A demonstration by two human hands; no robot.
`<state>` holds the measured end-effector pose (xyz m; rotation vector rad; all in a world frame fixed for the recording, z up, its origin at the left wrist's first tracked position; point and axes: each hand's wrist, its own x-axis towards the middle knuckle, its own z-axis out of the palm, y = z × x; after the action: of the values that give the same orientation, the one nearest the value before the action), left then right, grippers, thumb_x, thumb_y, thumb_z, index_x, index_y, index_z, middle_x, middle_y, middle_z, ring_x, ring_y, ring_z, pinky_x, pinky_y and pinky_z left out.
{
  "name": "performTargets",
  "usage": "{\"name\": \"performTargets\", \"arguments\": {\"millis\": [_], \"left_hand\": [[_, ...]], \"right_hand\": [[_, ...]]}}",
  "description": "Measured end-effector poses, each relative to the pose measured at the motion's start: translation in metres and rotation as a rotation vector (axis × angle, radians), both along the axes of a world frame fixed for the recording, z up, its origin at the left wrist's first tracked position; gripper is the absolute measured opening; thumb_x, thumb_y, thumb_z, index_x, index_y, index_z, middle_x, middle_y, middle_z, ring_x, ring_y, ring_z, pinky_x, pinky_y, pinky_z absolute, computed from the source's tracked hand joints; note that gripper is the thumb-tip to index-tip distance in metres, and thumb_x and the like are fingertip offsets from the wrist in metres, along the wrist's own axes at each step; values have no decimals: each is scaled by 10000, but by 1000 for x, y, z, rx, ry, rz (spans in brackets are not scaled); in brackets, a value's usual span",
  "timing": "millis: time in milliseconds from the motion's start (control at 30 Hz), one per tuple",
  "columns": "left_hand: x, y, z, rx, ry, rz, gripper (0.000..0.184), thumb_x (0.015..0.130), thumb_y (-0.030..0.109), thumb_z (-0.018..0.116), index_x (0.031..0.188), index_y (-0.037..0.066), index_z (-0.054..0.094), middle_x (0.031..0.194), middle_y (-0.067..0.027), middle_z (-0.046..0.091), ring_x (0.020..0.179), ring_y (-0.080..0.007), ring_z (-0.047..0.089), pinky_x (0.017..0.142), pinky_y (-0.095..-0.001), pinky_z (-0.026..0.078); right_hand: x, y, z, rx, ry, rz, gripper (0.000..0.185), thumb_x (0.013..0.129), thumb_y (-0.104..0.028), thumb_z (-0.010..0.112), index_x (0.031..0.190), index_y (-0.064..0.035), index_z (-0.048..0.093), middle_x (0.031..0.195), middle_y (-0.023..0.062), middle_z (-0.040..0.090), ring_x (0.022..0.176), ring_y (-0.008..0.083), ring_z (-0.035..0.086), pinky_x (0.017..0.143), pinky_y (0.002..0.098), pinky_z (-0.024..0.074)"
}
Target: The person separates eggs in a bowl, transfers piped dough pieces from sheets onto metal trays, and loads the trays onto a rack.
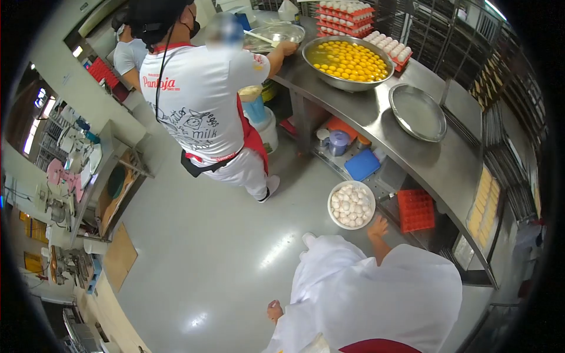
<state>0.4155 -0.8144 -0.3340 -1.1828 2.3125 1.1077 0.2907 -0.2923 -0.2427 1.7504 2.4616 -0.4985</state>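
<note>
My right hand [378, 227] is spread, with nothing in it, just beside a white bucket [352, 227] full of eggshells [351, 205] on the floor. Low in the view, my left hand [275, 310] hangs by my white clothing with its fingers curled; whether anything is inside them cannot be made out. On the steel table a large bowl [348, 84] holds many egg yolks [353, 60]. Next to it lies a round steel bowl or lid [418, 113]. Behind stand red trays [345, 25] stacked with white eggs.
A co-worker [203, 106] stands at the table's left end, a hand near another bowl [273, 36]. Under the table [376, 106] are a red egg tray [415, 210] and a blue container [362, 165]. A second person [128, 53] is farther back; racks stand right.
</note>
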Motion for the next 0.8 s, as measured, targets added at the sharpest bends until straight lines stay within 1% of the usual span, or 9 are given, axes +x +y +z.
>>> {"name": "performTargets", "arguments": {"millis": [67, 133, 167, 267, 433, 467, 533, 700, 800], "left_hand": [[0, 0, 6, -12, -33, -23, 285, 725, 379, 667, 945, 202, 703, 953, -151, 662, 884, -313, 627, 783, -431, 493], [-4, -1, 10, -17, -49, -43, 284, 725, 373, 670, 946, 198, 703, 947, -153, 663, 877, -313, 628, 779, -426, 493], [-8, -3, 12, -20, -52, -51, 283, 726, 371, 671, 946, 196, 703, 943, -153, 664, 873, -313, 628, 778, -424, 493], [-16, -6, 14, -28, -55, -77, 282, 726, 363, 675, 947, 190, 703, 934, -155, 665, 861, -313, 629, 773, -417, 493], [-49, -5, 26, -38, -37, -130, 280, 728, 350, 683, 949, 180, 702, 918, -158, 667, 842, -314, 630, 765, -405, 492], [-56, -6, 28, -40, -25, -136, 279, 728, 347, 684, 950, 178, 702, 914, -159, 668, 838, -314, 630, 764, -403, 492], [-75, -1, 38, -50, -7, -148, 278, 729, 342, 687, 950, 174, 702, 908, -160, 669, 831, -314, 631, 761, -398, 491], [-117, 9, 60, -111, 8, -158, 278, 719, 314, 705, 941, 145, 702, 859, -159, 671, 799, -293, 630, 741, -380, 488], [-130, 11, 69, -229, 11, -194, 279, 719, 316, 708, 931, 135, 704, 815, -140, 672, 768, -260, 628, 726, -360, 488]], "right_hand": [[10, 4, -7, -33, -44, -58, 688, 692, -157, 688, 1291, -207, 354, 1293, 153, 340, 1233, 335, 315, 949, 531, 282], [16, 2, -15, 86, -119, -36, 735, 694, -244, 725, 1318, -210, 339, 1244, 102, 366, 1234, 284, 314, 932, 556, 328], [16, 2, -19, 82, -121, -43, 735, 694, -244, 725, 1318, -210, 339, 1244, 102, 366, 1234, 284, 314, 932, 556, 328], [16, 3, -22, 126, -56, -47, 733, 682, -234, 730, 1304, -216, 342, 1236, 102, 380, 1228, 286, 336, 915, 540, 345], [-2, -2, -11, 45, 18, -99, 653, 679, -183, 704, 1246, -218, 382, 1213, 98, 397, 1187, 285, 390, 865, 507, 370], [-4, -2, -13, 42, 22, -105, 653, 679, -183, 704, 1246, -218, 382, 1213, 98, 397, 1187, 285, 390, 865, 507, 370], [-11, -1, -17, -1, 14, -145, 643, 698, -128, 664, 1264, -202, 369, 1224, 94, 383, 1206, 298, 352, 914, 530, 319], [-20, 2, -25, 22, 18, -179, 635, 694, -129, 653, 1258, -211, 372, 1210, 83, 390, 1190, 284, 366, 891, 508, 331], [-29, 1, -27, 22, 35, -194, 637, 687, -126, 649, 1255, -213, 375, 1208, 78, 392, 1183, 279, 372, 885, 495, 333]]}}
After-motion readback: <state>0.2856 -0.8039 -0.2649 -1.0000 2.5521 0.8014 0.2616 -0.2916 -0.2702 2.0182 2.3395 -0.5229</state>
